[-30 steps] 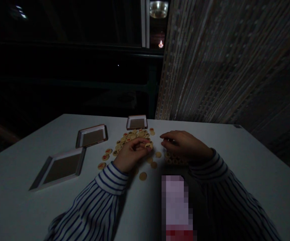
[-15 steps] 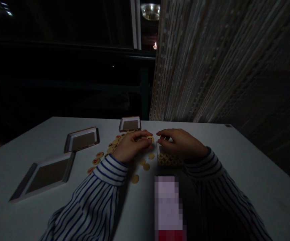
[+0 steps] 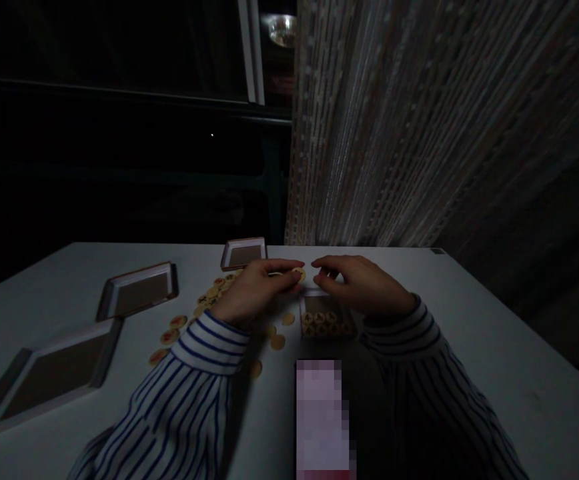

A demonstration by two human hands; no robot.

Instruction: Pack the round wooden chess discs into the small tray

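My left hand (image 3: 255, 288) pinches a round, pale xiangqi piece (image 3: 299, 274) between thumb and fingertips. Facing it, my right hand (image 3: 367, 285) has its thumb and fingers curved and apart, with nothing seen between them. Below the hands lies a small shallow box (image 3: 322, 304), with several pieces (image 3: 321, 329) standing in rows along its near side; my right hand hides part of it. Loose blank-side pieces (image 3: 278, 342) lie left of this box. More pieces (image 3: 214, 292), some with red or black characters, are heaped beyond my left wrist.
Three shallow trays rest on the white table (image 3: 469, 333): one at the back (image 3: 243, 255), one at the left (image 3: 139, 291), a larger one at the near left (image 3: 54, 373). A pixelated rectangular object (image 3: 321, 413) lies in front. A string curtain (image 3: 369, 133) hangs behind.
The view has shifted right, so the table's things appear further left. My left hand still pinches a piece, and my right hand stays beside it, uncovering more of the box.
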